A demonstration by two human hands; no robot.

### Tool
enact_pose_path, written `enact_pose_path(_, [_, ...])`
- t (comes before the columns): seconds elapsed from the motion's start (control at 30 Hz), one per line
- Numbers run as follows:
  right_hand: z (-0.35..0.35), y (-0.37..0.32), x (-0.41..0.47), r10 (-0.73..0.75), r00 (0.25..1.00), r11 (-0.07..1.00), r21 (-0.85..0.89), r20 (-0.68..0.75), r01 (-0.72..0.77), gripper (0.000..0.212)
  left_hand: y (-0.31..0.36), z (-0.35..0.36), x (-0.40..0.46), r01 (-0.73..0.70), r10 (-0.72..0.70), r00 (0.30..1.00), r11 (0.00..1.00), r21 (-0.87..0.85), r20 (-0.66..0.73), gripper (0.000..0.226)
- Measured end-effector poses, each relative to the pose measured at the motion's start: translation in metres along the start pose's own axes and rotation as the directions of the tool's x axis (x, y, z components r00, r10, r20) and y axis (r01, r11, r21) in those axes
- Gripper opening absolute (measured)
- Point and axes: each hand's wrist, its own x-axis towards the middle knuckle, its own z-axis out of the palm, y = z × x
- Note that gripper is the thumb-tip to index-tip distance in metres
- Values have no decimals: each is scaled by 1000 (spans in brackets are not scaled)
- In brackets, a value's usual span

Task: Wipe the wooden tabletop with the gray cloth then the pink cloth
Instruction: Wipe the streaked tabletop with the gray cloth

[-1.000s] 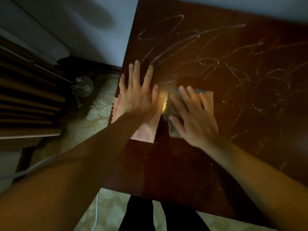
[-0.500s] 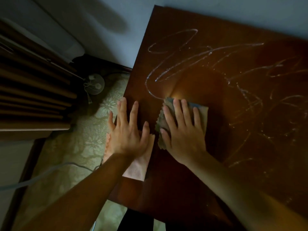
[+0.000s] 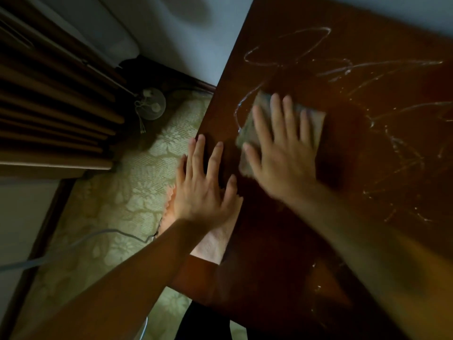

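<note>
Gray cloth (image 3: 311,121) beneath flat, spread right hand (image 3: 282,153); pink cloth (image 3: 215,239) beneath flat, open left hand (image 3: 203,190) on tabletop (image 3: 367,168).

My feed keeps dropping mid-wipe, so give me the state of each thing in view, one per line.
Left hand: flat, fingers straight, resting on the pink cloth at the table's edge.
Right hand: flat, fingers spread, pressing the gray cloth; blurred.
Gray cloth: spread under the right hand on the tabletop.
Pink cloth: lying flat, partly over the table's edge.
Tabletop: white streaks across much of it.
</note>
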Motion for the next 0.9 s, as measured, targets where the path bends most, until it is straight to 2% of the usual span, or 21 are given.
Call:
enact_pose_path(0.1, [10, -26, -47, -97, 995, 995, 9, -11, 97, 69, 0, -2, 0, -23, 22, 1000, 999, -23, -4, 66])
enact_pose_path(0.23, [2, 2, -7, -218, 976, 974, -51, 25, 219, 76, 2, -4, 0, -24, 23, 999, 998, -54, -25, 64])
enact_pose_path(0.37, [-15, 19, 69, -40, 999, 998, -53, 11, 41, 78, 1, -4, 0, -5, -5, 998, 988, -152, -66, 63])
enact_pose_path(0.43, [-16, 3, 77, -22, 1000, 999, -40, -11, 22, 77, -1, -4, -1, -5, -20, 994, 973, -232, -106, 64])
enact_pose_path(0.57, [4, -55, 13, -223, 971, 971, -75, 85, 229, 79, -5, -3, -2, -17, -50, 984, 931, -366, -173, 68])
enact_pose_path(0.63, [10, -70, -17, -312, 938, 947, -33, 149, 320, 88, -7, -2, -2, -32, -36, 984, 927, -374, -173, 71])
enact_pose_path(0.7, [9, -64, -13, -355, 923, 932, -24, 147, 362, 87, -6, -2, -2, -27, -36, 985, 934, -357, -170, 70])
enact_pose_path(0.8, [-2, -45, 28, -302, 952, 948, -91, 59, 306, 77, -5, -3, -2, -23, -30, 986, 948, -318, -161, 65])
enact_pose_path(0.9, [-19, -22, 79, -136, 991, 991, -9, 18, 136, 72, -2, -3, -2, 7, -52, 989, 951, -309, -139, 67])
